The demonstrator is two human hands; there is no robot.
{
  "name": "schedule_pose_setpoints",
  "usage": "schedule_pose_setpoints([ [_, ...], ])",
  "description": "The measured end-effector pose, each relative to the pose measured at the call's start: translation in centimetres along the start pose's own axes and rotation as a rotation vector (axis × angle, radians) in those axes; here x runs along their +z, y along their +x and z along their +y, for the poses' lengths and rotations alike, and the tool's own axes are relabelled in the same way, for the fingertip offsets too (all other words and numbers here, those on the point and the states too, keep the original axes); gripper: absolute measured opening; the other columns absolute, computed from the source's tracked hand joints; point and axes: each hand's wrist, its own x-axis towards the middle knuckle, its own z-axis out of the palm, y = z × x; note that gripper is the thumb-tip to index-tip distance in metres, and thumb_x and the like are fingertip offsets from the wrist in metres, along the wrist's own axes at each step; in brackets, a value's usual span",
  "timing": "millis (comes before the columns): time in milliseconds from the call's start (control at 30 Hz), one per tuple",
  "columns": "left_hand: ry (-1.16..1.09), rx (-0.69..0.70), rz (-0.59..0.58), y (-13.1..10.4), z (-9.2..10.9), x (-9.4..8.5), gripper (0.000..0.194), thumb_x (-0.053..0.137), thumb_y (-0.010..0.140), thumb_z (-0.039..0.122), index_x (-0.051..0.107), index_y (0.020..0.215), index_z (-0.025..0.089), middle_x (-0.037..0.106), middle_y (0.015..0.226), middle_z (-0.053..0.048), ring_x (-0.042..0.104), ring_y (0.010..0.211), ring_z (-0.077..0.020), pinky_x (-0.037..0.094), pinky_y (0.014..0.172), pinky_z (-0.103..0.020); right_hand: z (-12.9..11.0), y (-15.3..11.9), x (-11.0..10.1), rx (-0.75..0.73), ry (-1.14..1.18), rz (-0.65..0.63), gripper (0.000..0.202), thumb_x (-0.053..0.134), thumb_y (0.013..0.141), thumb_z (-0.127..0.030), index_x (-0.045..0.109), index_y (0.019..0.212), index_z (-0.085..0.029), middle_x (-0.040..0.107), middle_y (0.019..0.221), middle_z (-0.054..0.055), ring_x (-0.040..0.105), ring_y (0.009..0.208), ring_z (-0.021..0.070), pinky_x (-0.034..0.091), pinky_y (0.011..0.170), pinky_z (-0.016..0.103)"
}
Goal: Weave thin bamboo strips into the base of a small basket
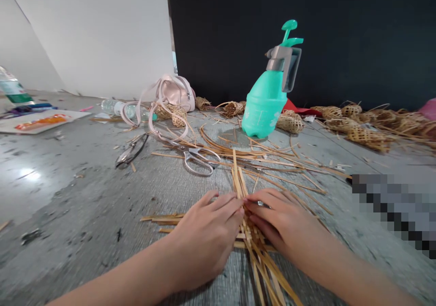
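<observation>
Crossing bamboo strips (269,269) lie on the grey surface, interlaced at the centre, with ends pointing away, left and toward me. My left hand (207,235) covers the left side of the crossing, its fingers closed on the strips near their upper part. From the right, my right hand (284,215) meets it, thumb and fingers pinched on the same strips. The fingertips of both hands nearly touch. Part of the weave is hidden under my hands. Beyond them rest silver scissors (200,160) with their handles toward me.
A green spray bottle (264,104) stands behind the loose strips (279,160). Woven pieces (368,135) line the dark wall. Glasses (132,150), a pink bag (175,92) and a plastic bottle (117,108) lie at the back left. An orange packet (42,121) is far left.
</observation>
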Motion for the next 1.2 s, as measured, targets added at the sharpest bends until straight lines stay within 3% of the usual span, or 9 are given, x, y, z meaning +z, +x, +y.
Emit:
schedule_pose_setpoints([
  [167, -0.005, 0.035, 0.015, 0.0, -0.1, 0.3, 0.033, 0.034, 0.089, 0.016, 0.050, 0.117, 0.010, 0.057, 0.116, -0.012, 0.049, 0.108, -0.0233, 0.030, 0.097, -0.043, 0.6, -0.2, -0.3, 0.005, 0.074, 0.026, 0.023, 0.044, 0.085, -0.011, 0.059, 0.101, -0.018, 0.061, 0.101, 0.006, 0.054, 0.094, 0.0204, 0.044, 0.082, 0.039],
  [267, -0.030, 0.005, 0.017, 0.0, -0.3, 0.4, 0.030, 0.038, 0.089, 0.020, 0.051, 0.116, 0.014, 0.056, 0.117, -0.010, 0.046, 0.112, -0.0235, 0.030, 0.097, -0.044, 0.8, -0.1, -1.1, -0.004, 0.181, 0.077, 0.021, 0.048, 0.081, -0.009, 0.062, 0.091, -0.021, 0.062, 0.098, 0.003, 0.055, 0.090, 0.0172, 0.043, 0.081, 0.033],
  [400, -0.127, 0.052, 0.058, -0.1, -0.8, 0.3, 0.024, 0.043, 0.088, 0.020, 0.054, 0.109, 0.017, 0.054, 0.117, -0.008, 0.045, 0.113, -0.0227, 0.030, 0.098, -0.043, -0.2, -0.3, -2.6, -0.036, 0.343, -0.117, 0.020, 0.052, 0.076, -0.004, 0.062, 0.073, -0.021, 0.062, 0.079, -0.002, 0.056, 0.074, 0.0111, 0.043, 0.068, 0.023],
  [467, -0.214, 0.112, 0.089, -0.2, -0.7, 0.1, 0.023, 0.042, 0.085, 0.011, 0.058, 0.101, 0.017, 0.056, 0.112, -0.007, 0.048, 0.107, -0.0207, 0.034, 0.095, -0.039, -0.7, -0.6, -3.1, -0.042, 0.390, -0.200, 0.022, 0.052, 0.074, -0.002, 0.061, 0.074, -0.021, 0.063, 0.078, -0.004, 0.056, 0.075, 0.0103, 0.042, 0.068, 0.022],
  [600, -0.403, 0.200, 0.091, -0.6, 0.0, -0.3, 0.024, 0.043, 0.076, 0.000, 0.060, 0.086, 0.013, 0.061, 0.095, -0.007, 0.054, 0.092, -0.0172, 0.043, 0.084, -0.028, -1.0, -1.2, -3.2, 0.006, 0.394, -0.245, 0.022, 0.052, 0.073, -0.003, 0.060, 0.078, -0.022, 0.063, 0.079, -0.005, 0.055, 0.075, 0.0103, 0.041, 0.069, 0.023],
  [700, -0.446, 0.199, 0.058, -0.8, 0.5, -0.4, 0.020, 0.047, 0.072, -0.001, 0.061, 0.078, 0.011, 0.062, 0.089, -0.007, 0.056, 0.086, -0.0168, 0.043, 0.081, -0.025, -1.1, -1.3, -3.1, 0.019, 0.381, -0.231, 0.017, 0.055, 0.072, -0.006, 0.059, 0.076, -0.021, 0.061, 0.075, -0.005, 0.053, 0.073, 0.0107, 0.040, 0.065, 0.022],
  [967, -0.385, 0.267, -0.033, -0.6, 0.0, -0.8, 0.018, 0.048, 0.063, -0.002, 0.060, 0.070, 0.011, 0.061, 0.086, -0.008, 0.057, 0.080, -0.0178, 0.045, 0.074, -0.026, -1.3, -1.0, -2.2, -0.081, 0.360, -0.217, 0.019, 0.060, 0.072, -0.007, 0.061, 0.083, -0.023, 0.061, 0.086, -0.004, 0.053, 0.084, 0.0127, 0.037, 0.073, 0.025],
  [1200, -0.352, 0.312, -0.062, -0.6, 0.1, -0.9, 0.022, 0.048, 0.064, -0.001, 0.062, 0.079, 0.009, 0.064, 0.085, -0.008, 0.058, 0.083, -0.0198, 0.045, 0.078, -0.027, -1.7, -1.3, -0.8, -0.103, 0.232, -0.116, 0.014, 0.061, 0.070, -0.007, 0.058, 0.062, -0.018, 0.060, 0.074, -0.003, 0.053, 0.072, 0.0131, 0.037, 0.066, 0.027],
])
